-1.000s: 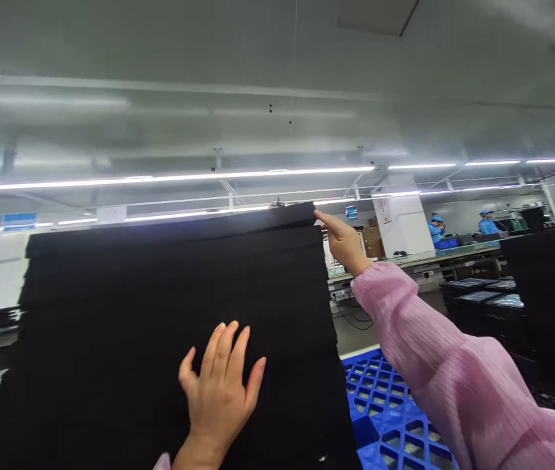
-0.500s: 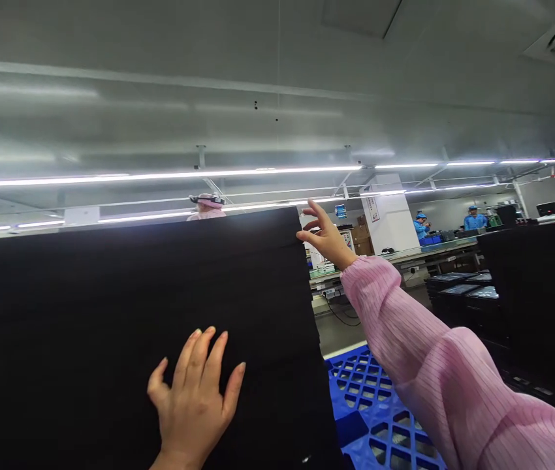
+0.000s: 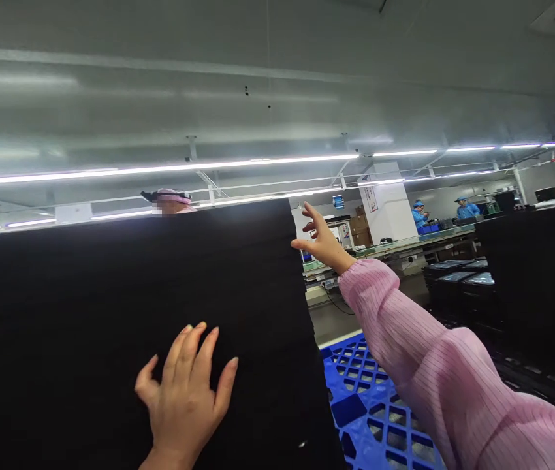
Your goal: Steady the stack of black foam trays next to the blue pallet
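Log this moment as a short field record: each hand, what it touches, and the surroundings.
left hand: open, palm flat against the tall black stack of flat trays
right hand: open, fingers spread, beside the stack's upper right edge; contact unclear
floor: blue plastic grid pallet right of the stack
behind the stack: a person's pink cap
far right: two people in blue at a bench

- My left hand (image 3: 184,398) lies flat on the tall stack (image 3: 135,313) in front of me.
- My right hand (image 3: 324,241) is just beside the stack's top right corner.
- A pallet (image 3: 375,418) lies right of the stack, under my right arm.
- Another person (image 3: 172,201) stands behind the stack.
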### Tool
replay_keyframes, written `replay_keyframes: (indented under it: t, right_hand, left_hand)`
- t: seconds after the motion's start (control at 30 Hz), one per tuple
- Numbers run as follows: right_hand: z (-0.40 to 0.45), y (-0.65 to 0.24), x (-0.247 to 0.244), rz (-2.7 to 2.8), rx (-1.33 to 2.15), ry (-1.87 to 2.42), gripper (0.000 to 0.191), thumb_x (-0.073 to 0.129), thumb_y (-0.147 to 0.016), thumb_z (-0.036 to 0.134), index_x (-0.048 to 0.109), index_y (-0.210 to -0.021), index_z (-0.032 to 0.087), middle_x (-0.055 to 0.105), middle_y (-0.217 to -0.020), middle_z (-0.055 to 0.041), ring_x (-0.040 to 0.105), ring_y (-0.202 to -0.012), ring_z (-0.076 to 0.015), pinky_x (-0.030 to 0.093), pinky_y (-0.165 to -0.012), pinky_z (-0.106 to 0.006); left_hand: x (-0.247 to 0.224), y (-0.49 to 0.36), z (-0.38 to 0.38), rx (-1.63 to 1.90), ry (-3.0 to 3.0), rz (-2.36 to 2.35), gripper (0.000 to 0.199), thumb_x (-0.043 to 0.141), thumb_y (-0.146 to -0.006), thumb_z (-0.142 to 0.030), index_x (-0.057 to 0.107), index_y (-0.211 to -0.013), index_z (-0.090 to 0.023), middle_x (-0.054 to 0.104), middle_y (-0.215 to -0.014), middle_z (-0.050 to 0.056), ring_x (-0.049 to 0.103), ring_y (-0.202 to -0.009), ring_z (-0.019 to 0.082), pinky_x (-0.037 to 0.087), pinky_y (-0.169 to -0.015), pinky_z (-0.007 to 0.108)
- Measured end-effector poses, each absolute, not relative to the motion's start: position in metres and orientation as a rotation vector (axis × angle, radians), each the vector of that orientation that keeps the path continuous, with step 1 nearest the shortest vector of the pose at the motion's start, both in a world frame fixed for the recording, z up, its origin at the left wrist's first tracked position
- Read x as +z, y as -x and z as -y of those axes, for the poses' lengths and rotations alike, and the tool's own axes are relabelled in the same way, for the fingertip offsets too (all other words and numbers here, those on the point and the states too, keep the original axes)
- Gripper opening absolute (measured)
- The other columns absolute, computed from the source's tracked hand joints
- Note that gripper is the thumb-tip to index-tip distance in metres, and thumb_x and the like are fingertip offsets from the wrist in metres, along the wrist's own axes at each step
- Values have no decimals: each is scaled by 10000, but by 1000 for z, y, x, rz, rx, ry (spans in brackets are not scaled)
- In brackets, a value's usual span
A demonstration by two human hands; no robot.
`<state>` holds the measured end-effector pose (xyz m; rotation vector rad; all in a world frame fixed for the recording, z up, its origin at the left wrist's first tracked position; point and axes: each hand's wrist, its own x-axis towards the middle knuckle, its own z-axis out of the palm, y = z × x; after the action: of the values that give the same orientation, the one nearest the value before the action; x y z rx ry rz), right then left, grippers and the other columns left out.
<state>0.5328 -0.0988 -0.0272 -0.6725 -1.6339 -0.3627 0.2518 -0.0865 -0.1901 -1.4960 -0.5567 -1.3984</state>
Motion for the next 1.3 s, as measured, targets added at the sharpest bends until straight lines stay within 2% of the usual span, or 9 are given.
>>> replay_keyframes:
  t: [0.17, 0.37, 0.47, 0.57, 0.73, 0.87, 0.93, 1.17, 1.3]
  right_hand:
    - [105, -532, -40, 1660, -313, 662, 979, 666, -695, 598, 205, -1465, 205, 329, -1426, -149, 514, -1001, -224, 444, -902, -416]
    - [101, -534, -59, 1712, -318, 660, 1106, 627, -616, 762, 199, -1465, 196, 300, -1436, -169, 493, -1066, -257, 421, -946, -469]
    - [99, -533, -59, 1675, -377, 628, 1140, 596, -605, 805, 192, -1464, 174, 267, -1458, -174, 444, -1163, -283, 418, -964, -471]
    - [101, -531, -60, 1656, -399, 634, 1132, 574, -618, 816, 188, -1465, 170, 254, -1468, -176, 393, -1234, -296, 413, -981, -472]
    - [111, -531, -80, 1718, -352, 677, 1156, 586, -619, 811, 147, -1481, 179, 227, -1485, -182, 415, -1232, -300, 383, -1025, -493]
    - [112, -531, -93, 1724, -400, 737, 1172, 595, -599, 818, 175, -1481, 171, 183, -1512, -172, 213, -1381, -323, 252, -1120, -520]
    - [109, -531, -93, 1688, -424, 763, 1187, 584, -592, 832, 158, -1487, 180, 171, -1518, -163, 160, -1404, -321, 222, -1131, -535]
    - [112, -532, -106, 1676, -492, 754, 1171, 516, -637, 846, 118, -1492, 153, 171, -1516, -181, 141, -1416, -306, 211, -1144, -512]
    - [119, -533, -122, 1754, -576, 833, 1165, 536, -632, 836, 133, -1493, 162, 178, -1517, -190, 144, -1415, -328, 175, -1143, -543]
  left_hand:
    - [-190, -251, 81, -1398, 1467, 556, 384, 523, -867, -315, 538, -1170, -80, 608, -1159, 236, 577, -1064, 386, 290, -963, 567]
    - [-190, -251, 84, -1410, 1485, 537, 380, 510, -866, -321, 537, -1164, -86, 616, -1134, 235, 577, -1063, 386, 300, -944, 560]
    - [-189, -252, 85, -1429, 1506, 535, 377, 498, -872, -324, 536, -1154, -76, 616, -1129, 241, 576, -1065, 394, 302, -934, 560]
    - [-189, -252, 82, -1426, 1500, 532, 367, 504, -869, -324, 546, -1130, -70, 618, -1124, 245, 577, -1058, 405, 306, -920, 557]
    - [-190, -250, 80, -1431, 1479, 527, 360, 512, -863, -315, 548, -1124, -68, 622, -1112, 245, 581, -1046, 405, 302, -920, 554]
    - [-191, -250, 83, -1430, 1516, 535, 355, 507, -865, -311, 537, -1142, -90, 618, -1121, 235, 571, -1071, 393, 301, -929, 550]
    - [-191, -251, 84, -1444, 1525, 540, 361, 512, -863, -306, 535, -1150, -89, 615, -1126, 236, 566, -1081, 395, 304, -926, 545]
    - [-191, -252, 80, -1426, 1492, 562, 366, 540, -852, -319, 537, -1132, -82, 613, -1132, 244, 569, -1075, 405, 301, -920, 538]
    - [-192, -252, 82, -1427, 1491, 569, 366, 560, -838, -320, 523, -1126, -98, 611, -1138, 235, 562, -1090, 402, 302, -922, 531]
